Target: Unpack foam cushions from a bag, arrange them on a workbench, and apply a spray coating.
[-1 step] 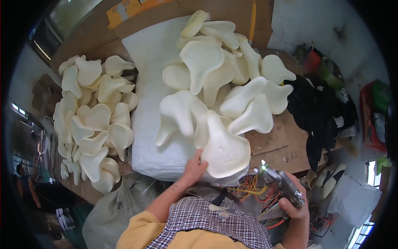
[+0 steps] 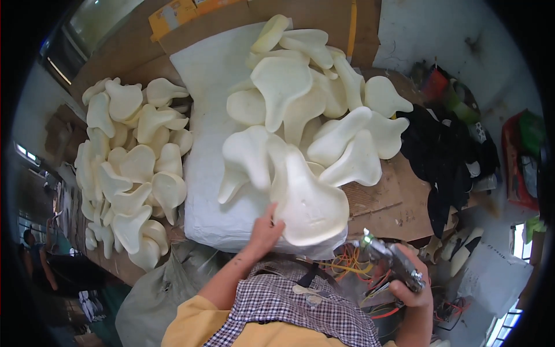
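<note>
My left hand grips the left edge of a cream foam bicycle-saddle pad, its fingers partly hidden behind the rim. The pad's broad end faces me and its narrow nose points away, close against other pads. My right hand, to the right, is wrapped round a metal spray gun, whose nozzle points up and left toward the pad. Beyond the held pad, a loose heap of similar foam pads lies on a white wrapped block.
A second heap of foam pads covers the left side. Brown cardboard lies under the right part. Black cloth lies at the right edge, with tangled orange and yellow hoses below the table edge. A grey sack hangs at the front left.
My left hand and the pad it holds have shifted slightly, the nose of the pad moving left and the near end rising a little. The spray gun has barely moved.
</note>
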Demonstrator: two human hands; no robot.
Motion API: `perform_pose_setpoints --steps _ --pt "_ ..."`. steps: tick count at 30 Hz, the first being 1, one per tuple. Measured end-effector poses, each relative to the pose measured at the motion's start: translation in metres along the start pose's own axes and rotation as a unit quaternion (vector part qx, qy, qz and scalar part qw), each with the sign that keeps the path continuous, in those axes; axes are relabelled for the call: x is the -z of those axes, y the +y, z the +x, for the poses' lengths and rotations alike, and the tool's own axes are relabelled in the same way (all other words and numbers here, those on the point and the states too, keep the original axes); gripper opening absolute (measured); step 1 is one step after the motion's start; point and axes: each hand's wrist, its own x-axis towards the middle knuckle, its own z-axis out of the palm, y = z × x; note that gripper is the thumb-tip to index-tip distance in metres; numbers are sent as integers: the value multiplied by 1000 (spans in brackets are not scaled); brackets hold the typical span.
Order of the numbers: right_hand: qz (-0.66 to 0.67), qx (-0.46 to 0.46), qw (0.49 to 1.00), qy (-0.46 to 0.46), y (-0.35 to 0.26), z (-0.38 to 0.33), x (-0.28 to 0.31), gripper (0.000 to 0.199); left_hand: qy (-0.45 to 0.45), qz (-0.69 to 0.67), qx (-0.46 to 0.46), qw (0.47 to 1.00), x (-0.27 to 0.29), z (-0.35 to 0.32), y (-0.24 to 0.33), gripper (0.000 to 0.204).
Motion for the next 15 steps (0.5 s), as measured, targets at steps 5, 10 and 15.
perform_pose_setpoints --steps 5,10,15 --pt "-112 -18 992 -52 -15 -10 4 59 196 -70 -128 970 60 7 32 48" --pt "-65 11 998 -10 -23 2 -12 55 223 -52 -150 962 65 13 13 49" --pt "22 77 995 59 -29 8 -24 66 211 -95 -62 971 74 12 -2 45"
